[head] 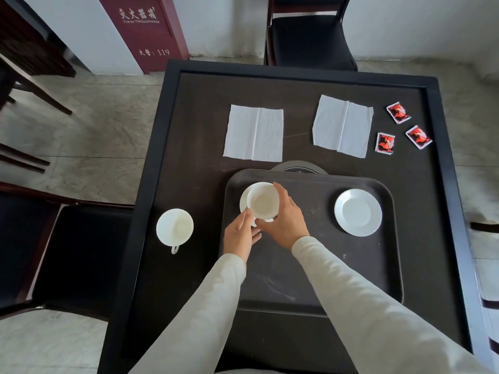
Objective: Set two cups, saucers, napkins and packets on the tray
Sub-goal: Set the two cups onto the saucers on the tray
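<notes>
A dark tray (310,265) lies on the table in front of me. On its left part a white cup (262,201) stands over a white saucer (243,203). My right hand (286,220) wraps the cup's right side. My left hand (240,234) touches the cup and saucer from the near left. A second saucer (358,212) sits bare on the tray's right part. A second cup (175,227) stands on the table left of the tray. Two white napkins (254,133) (342,126) and three red packets (398,112) (385,142) (418,137) lie beyond the tray.
The dark table (189,163) has a raised rim. A round black inset (298,168) shows just behind the tray. Black chairs stand at the far side (310,36) and at the left (81,260). A red cabinet (145,31) stands on the floor.
</notes>
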Available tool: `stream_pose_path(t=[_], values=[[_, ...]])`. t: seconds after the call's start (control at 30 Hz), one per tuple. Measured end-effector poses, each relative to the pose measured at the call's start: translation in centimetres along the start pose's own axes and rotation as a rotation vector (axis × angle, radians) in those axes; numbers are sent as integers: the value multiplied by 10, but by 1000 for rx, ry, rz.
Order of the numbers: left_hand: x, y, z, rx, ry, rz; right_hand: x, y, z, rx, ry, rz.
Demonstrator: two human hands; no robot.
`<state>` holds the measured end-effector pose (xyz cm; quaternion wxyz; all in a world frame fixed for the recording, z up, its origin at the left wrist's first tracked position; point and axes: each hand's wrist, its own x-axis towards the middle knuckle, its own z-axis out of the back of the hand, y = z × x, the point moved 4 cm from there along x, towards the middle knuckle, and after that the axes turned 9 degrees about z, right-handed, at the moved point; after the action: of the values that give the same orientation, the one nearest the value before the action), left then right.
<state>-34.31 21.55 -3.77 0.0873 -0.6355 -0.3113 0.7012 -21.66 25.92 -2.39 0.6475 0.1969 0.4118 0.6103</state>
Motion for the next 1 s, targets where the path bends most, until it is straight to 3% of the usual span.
stream_pose_path(t=[0.57, 0.83, 1.0], values=[[-1, 6, 4, 94, 36, -11, -12, 2, -6, -15, 25, -33], [-15, 4, 39, 157, 57, -104, -23, 13, 0, -118, -77, 51], [-26, -15, 85, 128, 22, -205, -25, 48, -3, -209, -205, 195]])
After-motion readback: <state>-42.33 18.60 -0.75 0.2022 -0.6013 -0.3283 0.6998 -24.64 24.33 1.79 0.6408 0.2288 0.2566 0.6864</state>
